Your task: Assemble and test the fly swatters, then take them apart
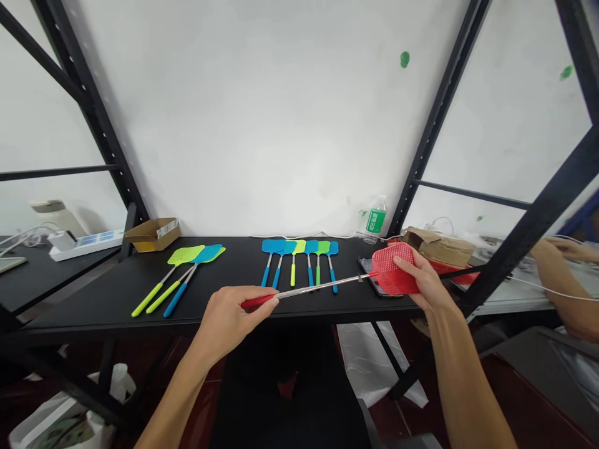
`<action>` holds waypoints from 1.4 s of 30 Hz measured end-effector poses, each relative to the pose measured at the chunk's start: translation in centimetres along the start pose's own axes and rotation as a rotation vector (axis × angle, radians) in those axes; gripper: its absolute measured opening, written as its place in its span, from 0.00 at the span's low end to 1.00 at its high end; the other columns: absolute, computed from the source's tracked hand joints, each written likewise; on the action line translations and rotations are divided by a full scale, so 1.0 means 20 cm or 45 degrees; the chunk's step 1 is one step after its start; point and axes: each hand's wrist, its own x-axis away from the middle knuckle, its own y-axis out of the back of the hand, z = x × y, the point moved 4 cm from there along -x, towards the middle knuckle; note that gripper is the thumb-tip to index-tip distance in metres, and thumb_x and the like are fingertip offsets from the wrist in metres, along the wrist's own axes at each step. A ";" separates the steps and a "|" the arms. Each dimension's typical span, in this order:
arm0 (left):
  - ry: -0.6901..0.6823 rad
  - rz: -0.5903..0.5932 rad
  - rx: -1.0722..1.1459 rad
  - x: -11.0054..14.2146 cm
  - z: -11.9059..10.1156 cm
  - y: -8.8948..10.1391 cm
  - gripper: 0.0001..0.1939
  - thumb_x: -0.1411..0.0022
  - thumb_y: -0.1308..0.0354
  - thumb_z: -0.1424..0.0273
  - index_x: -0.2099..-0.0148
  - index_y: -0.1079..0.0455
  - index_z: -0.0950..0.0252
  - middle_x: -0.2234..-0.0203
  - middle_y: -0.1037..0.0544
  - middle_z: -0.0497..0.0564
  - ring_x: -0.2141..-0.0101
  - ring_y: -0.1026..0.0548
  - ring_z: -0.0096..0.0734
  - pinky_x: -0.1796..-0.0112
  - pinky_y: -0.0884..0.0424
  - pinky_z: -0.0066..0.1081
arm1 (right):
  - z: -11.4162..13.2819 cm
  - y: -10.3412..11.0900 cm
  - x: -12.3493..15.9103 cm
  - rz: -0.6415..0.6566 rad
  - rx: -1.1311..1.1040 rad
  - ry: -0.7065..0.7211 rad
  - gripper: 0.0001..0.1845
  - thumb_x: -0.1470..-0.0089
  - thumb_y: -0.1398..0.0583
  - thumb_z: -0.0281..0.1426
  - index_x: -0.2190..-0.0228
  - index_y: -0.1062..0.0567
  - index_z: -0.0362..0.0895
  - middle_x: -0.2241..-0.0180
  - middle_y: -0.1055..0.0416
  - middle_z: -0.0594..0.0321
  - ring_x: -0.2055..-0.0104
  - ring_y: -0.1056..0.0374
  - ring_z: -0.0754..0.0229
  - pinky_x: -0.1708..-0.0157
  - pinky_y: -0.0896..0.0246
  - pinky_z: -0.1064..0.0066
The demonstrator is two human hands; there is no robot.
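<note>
Stretched between my two hands is a red fly swatter [395, 271] with a thin metal shaft. My left hand [236, 318] is closed around its red handle. At the other end my right hand [423, 274] grips the perforated head, thumb on top. Behind the shaft lies a row of several blue, yellow and green fly swatters [299, 247], heads toward the wall. To the left rest three more swatters, two yellow-green and one blue [206, 254], their heads overlapping. A dark flat device [374, 284], probably a phone or tablet, lies partly hidden under the red head.
A plastic water bottle [375, 219] stands by the wall. An open cardboard box [153, 235] sits at the desk's left, near a white power strip [88, 243]. Black metal posts [435, 118] frame both sides. Another person's arm [561, 287] is at the far right.
</note>
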 end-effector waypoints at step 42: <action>-0.075 -0.032 -0.037 0.01 -0.07 0.00 0.15 0.35 0.45 0.55 0.59 0.18 0.53 0.73 0.20 0.44 0.74 0.27 0.29 0.72 0.38 0.27 | 0.04 -0.26 0.09 0.096 0.023 0.055 0.22 0.51 0.31 0.39 0.54 0.25 0.51 0.59 0.22 0.62 0.63 0.25 0.57 0.65 0.28 0.69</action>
